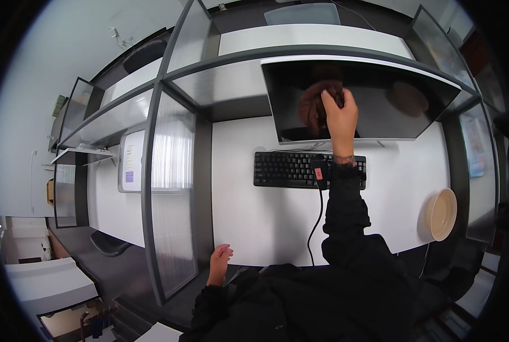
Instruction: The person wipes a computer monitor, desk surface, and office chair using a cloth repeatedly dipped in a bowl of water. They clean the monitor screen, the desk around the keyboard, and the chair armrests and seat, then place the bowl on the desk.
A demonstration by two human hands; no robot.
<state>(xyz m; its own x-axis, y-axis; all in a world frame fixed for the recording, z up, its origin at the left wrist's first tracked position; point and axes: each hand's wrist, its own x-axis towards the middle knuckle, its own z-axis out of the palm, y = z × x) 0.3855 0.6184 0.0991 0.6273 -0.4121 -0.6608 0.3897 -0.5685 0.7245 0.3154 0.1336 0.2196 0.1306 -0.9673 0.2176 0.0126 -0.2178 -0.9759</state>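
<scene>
My right hand [341,114] reaches over the keyboard to the left half of a dark monitor [380,102]. Its thumb and fingers are curled together against the screen. A reddish-brown reflection lies behind them, so whatever they may hold cannot be made out. Under my right wrist is a black keyboard [283,169]. A black cable end with a red label [319,174] rests across it, its cord running to the desk's front edge. Low at the left, near that edge, my left hand [219,263] hangs with fingers loosely bent and apart, holding nothing.
Grey-framed translucent partitions [174,142] wall the white desk [237,222] on the left, back and right. A beige round bin or bowl [441,214] stands at the desk's right front. Beyond the left partition, a neighbouring desk holds a pale tray-like object [130,162].
</scene>
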